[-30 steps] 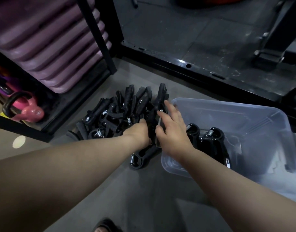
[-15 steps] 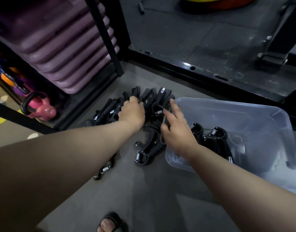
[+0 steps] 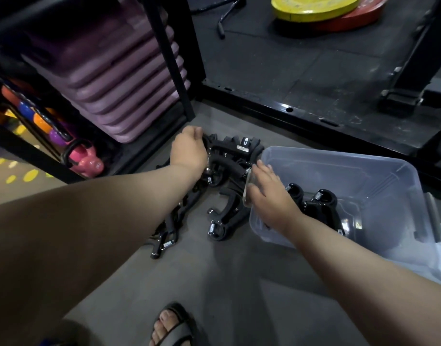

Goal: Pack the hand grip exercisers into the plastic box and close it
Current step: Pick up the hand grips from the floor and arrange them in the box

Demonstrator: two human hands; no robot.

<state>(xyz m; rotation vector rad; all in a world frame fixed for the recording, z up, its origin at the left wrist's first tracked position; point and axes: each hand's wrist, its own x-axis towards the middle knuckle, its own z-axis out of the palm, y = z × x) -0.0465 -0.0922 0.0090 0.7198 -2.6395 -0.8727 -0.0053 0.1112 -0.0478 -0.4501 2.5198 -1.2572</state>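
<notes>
Black exercisers (image 3: 228,168) lie between left hand (image 3: 189,151) (gripping some) and right hand (image 3: 269,196), flat on box (image 3: 339,158).

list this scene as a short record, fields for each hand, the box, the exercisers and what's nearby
left hand: fingers curled on the far edge of the pile of exercisers
right hand: lies on the left rim of the plastic box, fingers fairly straight
box: open, no lid on it, two exercisers inside
floor: loose exerciser by the left forearm
nearby: pink kettlebell, purple step boards, yellow weight plate
</notes>
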